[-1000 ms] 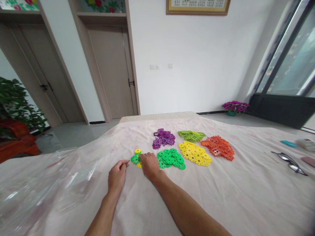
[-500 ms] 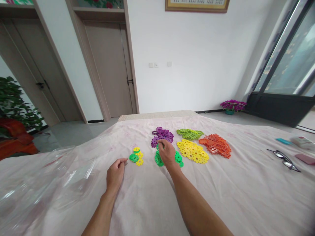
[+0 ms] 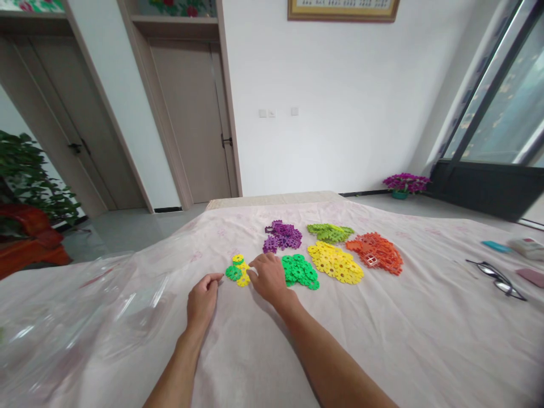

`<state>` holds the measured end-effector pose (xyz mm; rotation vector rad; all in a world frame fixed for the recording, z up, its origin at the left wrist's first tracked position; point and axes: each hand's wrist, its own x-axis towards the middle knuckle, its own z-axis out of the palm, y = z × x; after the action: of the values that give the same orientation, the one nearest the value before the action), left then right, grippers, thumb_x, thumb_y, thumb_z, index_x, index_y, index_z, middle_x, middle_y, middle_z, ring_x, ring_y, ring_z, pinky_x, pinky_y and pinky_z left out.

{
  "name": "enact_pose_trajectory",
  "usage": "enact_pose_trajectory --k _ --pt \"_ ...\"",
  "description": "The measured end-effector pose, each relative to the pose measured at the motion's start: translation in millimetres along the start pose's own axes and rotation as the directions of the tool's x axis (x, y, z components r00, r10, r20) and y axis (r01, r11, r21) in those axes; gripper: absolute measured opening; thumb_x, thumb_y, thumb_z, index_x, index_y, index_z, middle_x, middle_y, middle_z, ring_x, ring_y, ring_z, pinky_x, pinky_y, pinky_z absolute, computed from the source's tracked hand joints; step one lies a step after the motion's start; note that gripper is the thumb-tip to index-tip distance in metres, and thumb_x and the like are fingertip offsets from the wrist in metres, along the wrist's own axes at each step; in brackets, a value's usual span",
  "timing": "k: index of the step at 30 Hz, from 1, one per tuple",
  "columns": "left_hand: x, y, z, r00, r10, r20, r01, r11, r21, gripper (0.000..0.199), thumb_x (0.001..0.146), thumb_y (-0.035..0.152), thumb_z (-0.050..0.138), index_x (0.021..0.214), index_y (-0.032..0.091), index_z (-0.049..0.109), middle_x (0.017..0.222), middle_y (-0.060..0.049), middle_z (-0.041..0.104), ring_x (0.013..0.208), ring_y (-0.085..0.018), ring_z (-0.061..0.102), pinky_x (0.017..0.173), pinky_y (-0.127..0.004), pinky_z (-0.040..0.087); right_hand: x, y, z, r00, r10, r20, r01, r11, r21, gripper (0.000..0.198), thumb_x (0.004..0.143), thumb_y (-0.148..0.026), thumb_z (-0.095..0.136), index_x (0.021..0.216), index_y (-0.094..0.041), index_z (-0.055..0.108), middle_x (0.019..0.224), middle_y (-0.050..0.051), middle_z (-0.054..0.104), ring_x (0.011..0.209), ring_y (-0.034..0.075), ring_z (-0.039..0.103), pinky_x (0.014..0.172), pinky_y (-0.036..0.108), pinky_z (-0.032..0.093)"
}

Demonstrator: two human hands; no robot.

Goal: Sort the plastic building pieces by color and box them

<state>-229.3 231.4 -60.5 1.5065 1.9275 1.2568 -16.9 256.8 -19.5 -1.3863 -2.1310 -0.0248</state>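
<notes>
A small cluster of green and yellow notched plastic discs (image 3: 238,271) lies on the cloth between my hands. My left hand (image 3: 204,299) rests just left of it, fingers curled and thumb against the index finger; anything in that pinch is hidden. My right hand (image 3: 271,279) is at the cluster's right side, back of the hand up. Its bent fingertips reach the yellow discs, and whatever they may hold cannot be made out. Right of this hand lies a pile of green discs (image 3: 301,271), partly covered by it. A purple pile of pieces (image 3: 284,235) sits just behind.
Yellow discs (image 3: 335,263), light green pieces (image 3: 329,232) and orange-red pieces (image 3: 380,253) lie in heaps farther right. Clear plastic bags (image 3: 106,317) spread over the left of the cloth. Glasses (image 3: 496,279), a blue object (image 3: 496,246) and a pink object (image 3: 531,276) lie far right.
My right hand has moved left from the green and purple piles to the small cluster, uncovering more green discs. My left hand stays beside the cluster. The view has shifted slightly.
</notes>
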Motion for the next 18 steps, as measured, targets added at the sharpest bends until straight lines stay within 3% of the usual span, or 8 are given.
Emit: enact_pose_trajectory --k 5,13,18 --pt "-1 3 0 1.0 0.002 -0.002 -0.002 1.0 0.005 0.03 0.083 0.031 0.049 0.099 0.026 0.074 0.106 -0.001 0.076 0.1 -0.021 0.068 0.091 -0.03 0.048 -9 -24 16 0.989 -0.033 0.146 0.051 0.991 -0.121 0.032 0.087 -0.048 0.065 0.1 -0.019 0.069 0.105 0.011 0.066 0.106 0.027 0.05 0.091 0.039 0.037" --pt "-2 6 -2 1.0 0.008 -0.008 -0.008 1.0 0.016 0.029 0.083 0.031 0.05 0.097 0.027 0.075 0.105 -0.001 0.077 0.098 -0.021 0.069 0.091 -0.03 0.049 -12 -29 15 0.986 -0.023 0.168 0.041 0.994 -0.102 0.017 0.09 -0.033 0.061 0.1 -0.02 0.066 0.104 0.01 0.065 0.102 0.026 0.053 0.087 0.038 0.039" --pt "-3 8 -3 1.0 0.011 -0.005 -0.011 1.0 0.019 0.029 0.083 0.031 0.05 0.097 0.027 0.075 0.104 -0.001 0.077 0.099 -0.022 0.068 0.092 -0.031 0.048 -6 -26 12 0.979 -0.032 0.203 0.06 0.989 -0.134 0.018 0.096 -0.028 0.053 0.095 -0.019 0.069 0.098 0.011 0.07 0.095 0.025 0.06 0.083 0.036 0.039"
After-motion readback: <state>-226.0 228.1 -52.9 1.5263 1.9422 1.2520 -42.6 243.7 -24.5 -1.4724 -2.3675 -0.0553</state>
